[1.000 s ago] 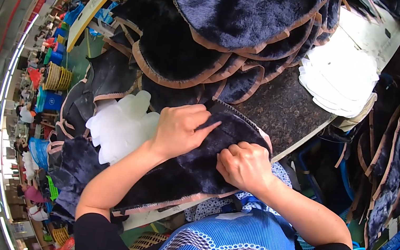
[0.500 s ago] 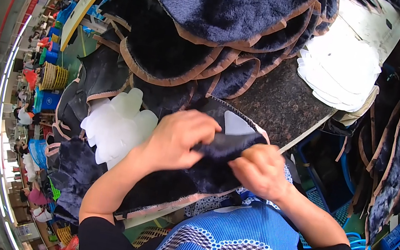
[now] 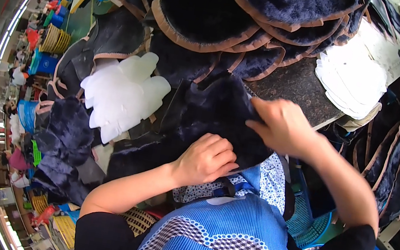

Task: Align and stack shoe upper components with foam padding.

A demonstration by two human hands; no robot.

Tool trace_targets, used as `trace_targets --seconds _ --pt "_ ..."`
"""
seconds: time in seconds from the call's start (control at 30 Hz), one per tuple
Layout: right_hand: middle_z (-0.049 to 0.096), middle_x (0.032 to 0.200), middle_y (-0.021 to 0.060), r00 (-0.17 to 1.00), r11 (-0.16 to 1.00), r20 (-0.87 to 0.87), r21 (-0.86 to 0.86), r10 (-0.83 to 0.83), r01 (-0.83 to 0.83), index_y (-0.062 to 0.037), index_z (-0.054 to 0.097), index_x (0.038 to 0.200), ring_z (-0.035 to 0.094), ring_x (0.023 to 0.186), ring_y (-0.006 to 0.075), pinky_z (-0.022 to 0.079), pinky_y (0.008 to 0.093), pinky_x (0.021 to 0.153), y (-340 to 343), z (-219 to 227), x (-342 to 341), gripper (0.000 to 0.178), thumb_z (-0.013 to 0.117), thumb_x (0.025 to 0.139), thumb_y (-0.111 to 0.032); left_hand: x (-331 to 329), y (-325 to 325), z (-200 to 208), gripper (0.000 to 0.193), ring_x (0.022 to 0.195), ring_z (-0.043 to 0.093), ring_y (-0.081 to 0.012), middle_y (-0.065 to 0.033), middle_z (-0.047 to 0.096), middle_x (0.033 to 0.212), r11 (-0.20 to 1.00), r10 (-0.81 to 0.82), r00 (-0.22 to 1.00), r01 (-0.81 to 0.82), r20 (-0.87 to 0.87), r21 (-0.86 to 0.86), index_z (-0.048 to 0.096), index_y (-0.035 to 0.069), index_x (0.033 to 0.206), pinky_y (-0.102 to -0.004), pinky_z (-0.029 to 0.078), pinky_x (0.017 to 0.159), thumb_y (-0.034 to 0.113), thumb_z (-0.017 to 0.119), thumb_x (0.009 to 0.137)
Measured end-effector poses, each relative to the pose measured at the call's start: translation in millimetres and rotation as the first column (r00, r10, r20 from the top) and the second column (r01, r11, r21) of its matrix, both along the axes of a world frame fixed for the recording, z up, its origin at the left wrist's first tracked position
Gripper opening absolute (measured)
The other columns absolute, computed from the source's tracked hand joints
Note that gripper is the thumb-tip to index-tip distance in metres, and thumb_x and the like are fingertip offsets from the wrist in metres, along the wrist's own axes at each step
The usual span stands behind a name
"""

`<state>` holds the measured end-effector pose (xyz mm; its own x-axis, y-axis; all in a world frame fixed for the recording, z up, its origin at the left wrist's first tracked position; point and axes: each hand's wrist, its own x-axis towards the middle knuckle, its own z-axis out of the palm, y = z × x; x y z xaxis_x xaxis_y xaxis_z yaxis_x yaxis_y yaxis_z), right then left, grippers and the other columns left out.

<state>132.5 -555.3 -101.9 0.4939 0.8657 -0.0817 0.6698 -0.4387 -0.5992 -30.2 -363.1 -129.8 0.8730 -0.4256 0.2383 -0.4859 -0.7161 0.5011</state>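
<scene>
A black plush piece (image 3: 221, 110) lies fur side up in front of me on the work table. My left hand (image 3: 207, 159) has its fingers curled round the near edge of this piece, close to my apron. At the piece's right edge is my right hand (image 3: 285, 126), its thumb on the fur and its index finger at the rim, holding that edge. Left of the piece, a fanned stack of translucent white sheets (image 3: 125, 93) rests on dark material. The undersides of my fingers are hidden.
Overlapping black plush pieces with brown binding (image 3: 206, 13) are heaped at the far side. A second stack of white sheets (image 3: 350, 79) sits far right on the table. More bound pieces (image 3: 386, 147) hang at the right, above a blue basket (image 3: 308, 224).
The plush piece has been turned and spread, covering the white sheet that showed in it. My left hand moved nearer to me; my right hand moved farther away. The view has shifted.
</scene>
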Motion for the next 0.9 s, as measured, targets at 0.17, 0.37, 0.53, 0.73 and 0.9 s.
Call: trace_targets --seconds 0.17,0.37,0.53,0.73,0.9 --pt "0.070 0.086 0.0264 0.995 0.999 -0.097 0.044 -0.008 0.012 0.0021 0.071 0.092 0.069 0.089 0.0444 0.056 0.0493 0.079 34.8 5.8 23.3 0.030 0.066 0.095 -0.027 -1.0 1.6 -3.9 0.020 0.084 0.060 -0.0277 -0.0085 0.062 0.091 1.000 -0.021 0.999 0.021 0.037 0.010 0.067 0.005 0.087 -0.0390 0.048 0.077 0.011 0.082 0.075" --pt "0.073 0.098 0.0274 0.991 0.947 -0.127 -0.311 0.040 -0.078 0.0031 0.074 0.099 0.073 0.095 0.0415 0.058 0.0473 0.085 41.7 30.2 6.5 0.034 0.064 0.094 -0.029 -3.7 -1.0 -9.6 0.019 0.088 0.060 -0.0271 -0.0078 0.062 0.093 1.000 -0.019 0.999 0.019 0.042 0.018 0.067 0.006 0.089 -0.0393 0.048 0.080 0.014 0.081 0.080" --pt "0.072 0.093 0.0150 0.631 0.918 -0.753 -0.362 -0.186 -0.162 0.0095 0.063 0.110 0.074 0.081 0.0242 0.060 0.0354 0.068 56.0 65.1 16.7 0.041 0.060 0.101 -0.031 -6.9 -0.2 -10.8 0.019 0.090 0.058 -0.0281 -0.0088 0.060 0.100 0.997 -0.025 0.998 0.021 0.053 0.072 0.065 0.008 0.096 -0.0415 0.048 0.081 0.018 0.075 0.085" --pt "0.067 0.113 0.0223 0.617 0.949 -0.739 -0.313 -0.273 0.044 0.0122 0.056 0.127 0.072 0.095 0.0279 0.065 0.0339 0.072 57.9 40.3 32.9 0.045 0.058 0.101 -0.024 -4.1 0.3 -6.2 0.019 0.089 0.059 -0.0275 -0.0082 0.061 0.097 0.996 -0.035 0.997 0.029 0.071 0.083 0.066 0.007 0.095 -0.0403 0.049 0.080 0.014 0.077 0.082" --pt "0.073 0.106 0.0219 0.440 0.898 -0.849 -0.403 -0.293 -0.179 0.0107 0.062 0.122 0.075 0.083 0.0251 0.065 0.0317 0.072 31.9 44.6 29.7 0.045 0.065 0.099 -0.028 -2.7 0.6 -10.2 0.022 0.084 0.059 -0.0305 -0.0108 0.061 0.093 0.999 -0.044 0.995 0.043 0.090 0.009 0.065 0.004 0.093 -0.0413 0.049 0.078 0.011 0.078 0.078"
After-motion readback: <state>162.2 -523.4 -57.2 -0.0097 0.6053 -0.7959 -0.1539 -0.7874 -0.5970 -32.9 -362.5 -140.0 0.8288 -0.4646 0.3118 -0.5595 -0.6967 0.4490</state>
